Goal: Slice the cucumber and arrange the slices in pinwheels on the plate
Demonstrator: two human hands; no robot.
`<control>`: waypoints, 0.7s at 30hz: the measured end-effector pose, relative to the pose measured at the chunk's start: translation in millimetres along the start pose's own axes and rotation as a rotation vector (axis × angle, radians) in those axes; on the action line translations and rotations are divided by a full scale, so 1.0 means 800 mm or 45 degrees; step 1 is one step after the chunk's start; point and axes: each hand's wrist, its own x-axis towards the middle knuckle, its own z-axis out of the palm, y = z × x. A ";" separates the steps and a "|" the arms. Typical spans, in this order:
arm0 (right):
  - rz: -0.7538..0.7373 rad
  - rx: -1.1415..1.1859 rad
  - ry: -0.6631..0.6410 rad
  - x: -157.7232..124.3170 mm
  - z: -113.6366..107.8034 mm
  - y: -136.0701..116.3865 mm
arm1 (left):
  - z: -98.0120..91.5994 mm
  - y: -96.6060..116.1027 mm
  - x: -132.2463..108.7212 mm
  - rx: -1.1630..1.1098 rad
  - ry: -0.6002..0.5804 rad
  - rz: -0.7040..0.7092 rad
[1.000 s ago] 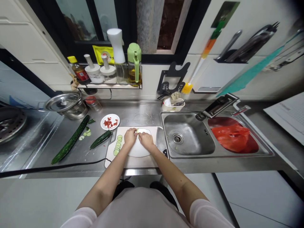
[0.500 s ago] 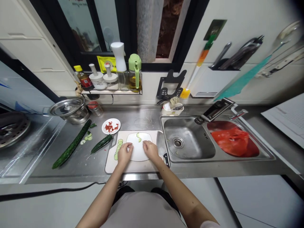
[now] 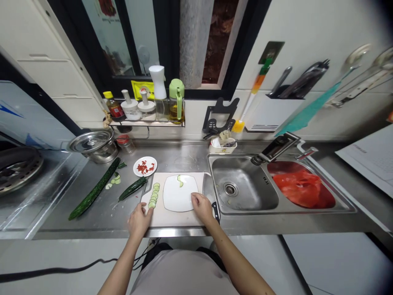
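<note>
A white square plate (image 3: 179, 197) lies on a pale cutting board (image 3: 159, 217), with two cucumber slices (image 3: 179, 180) at its far edge. A row of cucumber slices (image 3: 153, 195) runs along the board left of the plate. My left hand (image 3: 138, 220) rests at the board's near left corner, its fingertips touching the nearest slice of the row. My right hand (image 3: 202, 206) sits at the plate's near right corner, fingers curled onto the board. A knife (image 3: 210, 193) lies on the board just right of that hand.
A long cucumber (image 3: 95, 189), a half cucumber (image 3: 133, 187) and loose slices lie on the steel counter at left. A small plate of red chilli (image 3: 145, 166) sits behind the board. A pot (image 3: 92, 145) stands far left; the sink (image 3: 245, 189) with a red bag (image 3: 299, 186) is right.
Both hands drew back from the plate's far edge toward me, leaving two slices there. My left hand moved left to the near end of the slice row; the right stopped by the plate's corner.
</note>
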 end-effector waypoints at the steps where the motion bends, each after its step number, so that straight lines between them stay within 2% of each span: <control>1: 0.006 0.007 -0.001 0.000 0.000 0.000 | 0.001 0.000 -0.001 0.019 0.001 -0.003; 8: -0.016 0.142 0.023 0.002 0.002 -0.002 | 0.004 0.005 0.001 0.076 -0.022 0.006; 21: -0.005 0.168 0.031 -0.004 0.001 0.001 | 0.008 0.002 0.002 0.058 -0.004 0.011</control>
